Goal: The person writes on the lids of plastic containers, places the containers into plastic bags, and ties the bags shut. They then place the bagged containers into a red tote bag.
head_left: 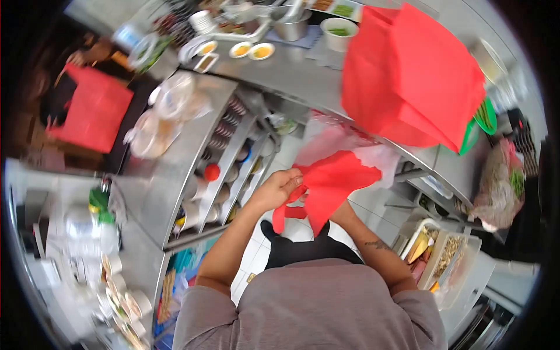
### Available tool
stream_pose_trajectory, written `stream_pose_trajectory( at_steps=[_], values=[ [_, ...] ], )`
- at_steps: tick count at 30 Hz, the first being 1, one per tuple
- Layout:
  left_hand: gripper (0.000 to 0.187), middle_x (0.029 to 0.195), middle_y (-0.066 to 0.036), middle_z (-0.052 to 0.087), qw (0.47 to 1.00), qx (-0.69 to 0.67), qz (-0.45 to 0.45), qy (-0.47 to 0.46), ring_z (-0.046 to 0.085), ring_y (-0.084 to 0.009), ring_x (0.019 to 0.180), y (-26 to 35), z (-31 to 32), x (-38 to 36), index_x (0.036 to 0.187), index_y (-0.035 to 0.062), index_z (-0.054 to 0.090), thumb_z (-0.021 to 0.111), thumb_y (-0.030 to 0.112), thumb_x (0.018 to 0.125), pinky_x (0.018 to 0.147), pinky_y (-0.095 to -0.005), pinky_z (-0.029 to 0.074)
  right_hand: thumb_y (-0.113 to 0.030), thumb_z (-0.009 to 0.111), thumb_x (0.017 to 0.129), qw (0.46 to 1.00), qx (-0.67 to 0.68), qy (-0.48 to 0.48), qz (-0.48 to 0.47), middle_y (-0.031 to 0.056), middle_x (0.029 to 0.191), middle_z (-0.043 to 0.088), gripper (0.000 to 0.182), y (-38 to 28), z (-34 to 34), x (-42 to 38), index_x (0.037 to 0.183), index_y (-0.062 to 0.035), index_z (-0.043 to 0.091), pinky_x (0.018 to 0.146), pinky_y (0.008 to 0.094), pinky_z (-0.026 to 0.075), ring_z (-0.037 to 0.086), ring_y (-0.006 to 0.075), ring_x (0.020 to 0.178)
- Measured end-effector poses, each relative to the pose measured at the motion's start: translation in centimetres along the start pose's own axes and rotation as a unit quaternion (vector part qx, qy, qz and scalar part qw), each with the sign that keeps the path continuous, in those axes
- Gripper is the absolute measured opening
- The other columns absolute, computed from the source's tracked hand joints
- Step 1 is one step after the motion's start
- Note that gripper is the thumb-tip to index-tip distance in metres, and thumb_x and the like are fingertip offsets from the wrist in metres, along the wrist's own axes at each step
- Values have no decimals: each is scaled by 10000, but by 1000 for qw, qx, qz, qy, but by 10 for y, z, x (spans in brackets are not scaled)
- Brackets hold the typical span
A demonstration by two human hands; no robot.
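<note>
My left hand (279,190) is closed on the edge of a red fabric bag (338,184), near its handle loop. The bag hangs loose and crumpled in front of my body, above the floor. My right hand (341,214) is behind the bag, mostly covered by it; a few fingertips show close to the left hand, at the handle. Beyond the bag hangs a translucent plastic bag (326,137) with red print. A larger red fabric bag (408,76) stands upright on the steel counter (303,73), ahead to the right.
Small cups of yellow food (261,52) sit on the counter. Shelves of stacked cups (224,157) stand at left, with tied plastic bags (154,134) above. Another red bag (96,108) is at far left. Food bins (446,256) are at lower right, a green basket (485,116) above.
</note>
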State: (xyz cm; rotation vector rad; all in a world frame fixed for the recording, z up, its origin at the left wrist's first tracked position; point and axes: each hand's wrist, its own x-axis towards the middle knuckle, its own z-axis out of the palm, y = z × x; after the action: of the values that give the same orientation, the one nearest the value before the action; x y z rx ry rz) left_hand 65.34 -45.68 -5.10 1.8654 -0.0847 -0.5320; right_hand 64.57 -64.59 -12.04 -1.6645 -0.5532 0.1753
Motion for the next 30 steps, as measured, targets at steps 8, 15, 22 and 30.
stream_pose_trajectory(
  at_steps=[8,15,22,30],
  values=[
    [178,630,-138,532,949,85,11,303,522,-234,567,-21,-22,-119,824,-5,531,466,129,922,557,-338,421,-147,615,817,975,34,-209,-63,72,902,614,192,-66,80,47,970,-33,590,728,328,467,588,189,855],
    [204,647,-87,586,920,0,-15,391,542,-150,604,-65,-54,-194,815,-23,544,475,138,919,599,-304,444,-248,655,816,920,33,-389,36,60,873,618,242,-92,162,78,941,-47,602,705,316,468,585,170,828],
    [140,733,-37,564,898,-186,-6,398,543,-101,631,-97,-98,-252,846,-5,528,439,68,927,552,-227,454,-261,629,849,848,136,-445,253,26,811,599,206,-99,236,94,845,-65,566,655,275,459,559,105,767],
    [98,775,-24,546,890,-219,26,399,531,-80,666,-110,-125,-257,875,-3,507,482,79,923,589,-226,450,-235,593,881,837,305,-382,244,-9,833,554,216,-84,299,104,794,-85,463,656,245,445,539,89,783]
  ],
)
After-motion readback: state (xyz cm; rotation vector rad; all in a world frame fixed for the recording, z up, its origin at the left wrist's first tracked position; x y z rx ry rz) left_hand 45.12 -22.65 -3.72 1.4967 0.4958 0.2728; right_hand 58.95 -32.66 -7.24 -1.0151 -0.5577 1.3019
